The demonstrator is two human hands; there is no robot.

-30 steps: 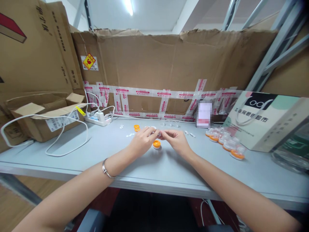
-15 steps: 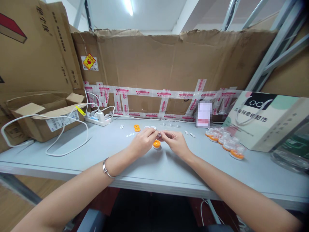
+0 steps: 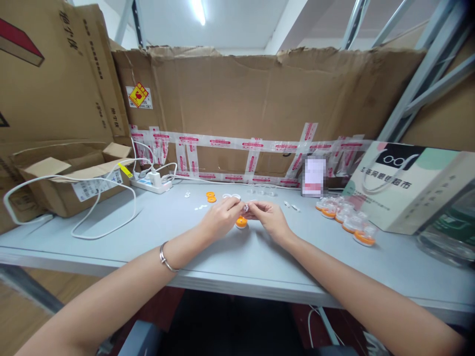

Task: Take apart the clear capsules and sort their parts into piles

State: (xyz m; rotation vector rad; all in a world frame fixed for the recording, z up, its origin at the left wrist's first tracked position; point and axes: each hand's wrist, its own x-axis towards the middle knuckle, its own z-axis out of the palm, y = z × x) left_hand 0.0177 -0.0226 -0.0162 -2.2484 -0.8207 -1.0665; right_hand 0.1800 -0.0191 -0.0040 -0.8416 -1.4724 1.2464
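Observation:
My left hand (image 3: 224, 216) and my right hand (image 3: 270, 217) meet over the middle of the table, fingertips pinched together on a small clear-and-white plastic part (image 3: 245, 208). Its exact kind is too small to make out. Right below the fingers sits an orange round piece with a white base (image 3: 241, 223) on the table. Just behind my left hand lie white rings (image 3: 230, 196), partly covered by it. Two orange rings (image 3: 211, 197) rest farther left, with small white pieces (image 3: 201, 207) near them.
Clear domed pieces on orange bases (image 3: 363, 237) stand in a row at right, before a paper bag (image 3: 401, 188) and a large clear bottle (image 3: 449, 232). Small clear parts (image 3: 261, 190) lie at the back. At left are a power strip (image 3: 152, 184), white cable and an open carton (image 3: 70, 178).
Both hands keep almost the same place, with the fingers shifting slightly around the small part. The whole view has moved a tiny bit; nothing else on the table differs.

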